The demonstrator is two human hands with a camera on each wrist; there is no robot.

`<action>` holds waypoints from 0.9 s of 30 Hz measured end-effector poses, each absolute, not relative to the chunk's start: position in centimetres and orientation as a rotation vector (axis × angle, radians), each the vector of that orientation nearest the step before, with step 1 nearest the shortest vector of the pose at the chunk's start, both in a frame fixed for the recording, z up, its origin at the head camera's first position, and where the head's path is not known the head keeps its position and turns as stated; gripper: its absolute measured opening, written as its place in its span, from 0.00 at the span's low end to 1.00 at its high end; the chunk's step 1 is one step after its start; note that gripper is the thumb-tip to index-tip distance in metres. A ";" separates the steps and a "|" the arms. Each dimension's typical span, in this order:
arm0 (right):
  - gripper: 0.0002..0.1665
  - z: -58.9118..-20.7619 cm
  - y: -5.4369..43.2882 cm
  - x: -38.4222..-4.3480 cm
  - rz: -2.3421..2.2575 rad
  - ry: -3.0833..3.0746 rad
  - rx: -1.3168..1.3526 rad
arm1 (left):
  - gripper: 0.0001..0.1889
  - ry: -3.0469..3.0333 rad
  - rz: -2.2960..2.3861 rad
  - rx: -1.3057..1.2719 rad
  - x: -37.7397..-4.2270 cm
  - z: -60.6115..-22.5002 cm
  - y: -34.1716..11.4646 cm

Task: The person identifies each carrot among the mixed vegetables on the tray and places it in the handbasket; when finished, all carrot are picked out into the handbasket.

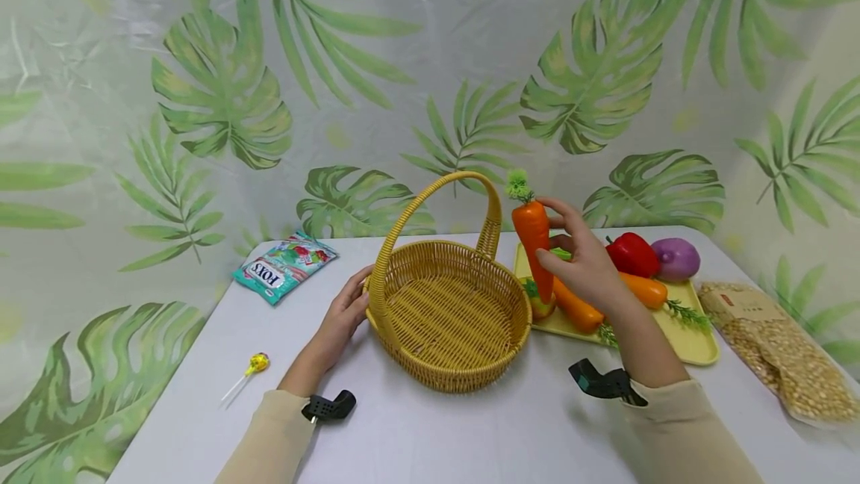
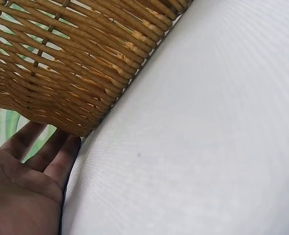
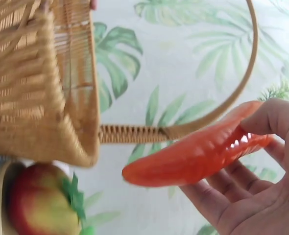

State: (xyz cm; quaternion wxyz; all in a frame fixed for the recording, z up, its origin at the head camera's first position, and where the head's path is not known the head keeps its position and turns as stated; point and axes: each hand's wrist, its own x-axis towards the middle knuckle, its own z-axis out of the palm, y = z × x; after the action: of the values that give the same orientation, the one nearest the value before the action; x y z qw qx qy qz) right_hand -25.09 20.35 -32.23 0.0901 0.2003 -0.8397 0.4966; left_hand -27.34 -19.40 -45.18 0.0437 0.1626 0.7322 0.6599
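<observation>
Between thumb and fingers my right hand (image 1: 583, 258) pinches an orange carrot (image 1: 534, 241), green tuft up and tip pointing down. It is held above the near-left part of a yellow tray (image 1: 702, 349), beside the basket's right rim. The woven basket (image 1: 450, 379) stands on the table with nothing inside, its tall handle arching over it. My left hand (image 1: 343, 320) rests against the basket's left side; in the left wrist view its extended fingers (image 2: 61, 159) touch the outer weave. In the right wrist view the carrot (image 3: 193, 154) slants across, overlapping the handle.
On the tray lie more carrots (image 1: 645, 290), a red pepper (image 1: 633, 254), a purple round vegetable (image 1: 675, 258) and a red-yellow fruit (image 3: 41, 200). A bag of corn kernels (image 1: 782, 349) lies right of it. At left are a candy bag (image 1: 285, 266) and a lollipop (image 1: 257, 364).
</observation>
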 end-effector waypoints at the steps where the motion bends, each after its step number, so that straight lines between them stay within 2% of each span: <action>1: 0.42 -32.2 20.0 -25.1 1.494 -2.489 0.607 | 0.26 2.239 2.020 0.489 -27.3 -45.2 -19.4; 8: 0.42 -32.6 17.5 -25.6 1.588 -2.477 0.698 | 0.25 2.243 2.026 0.468 -27.3 -45.2 -19.5; 27: 0.42 -36.5 12.5 -25.8 1.435 -2.688 0.904 | 0.26 2.236 2.017 0.514 -27.3 -45.2 -19.4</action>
State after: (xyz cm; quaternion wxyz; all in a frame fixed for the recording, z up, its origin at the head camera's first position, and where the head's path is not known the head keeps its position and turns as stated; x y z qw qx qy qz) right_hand -25.81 12.48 -36.48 -0.0183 0.2844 -0.8456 0.4514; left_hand -27.26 -19.43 -45.17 0.0431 0.1681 0.7313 0.6596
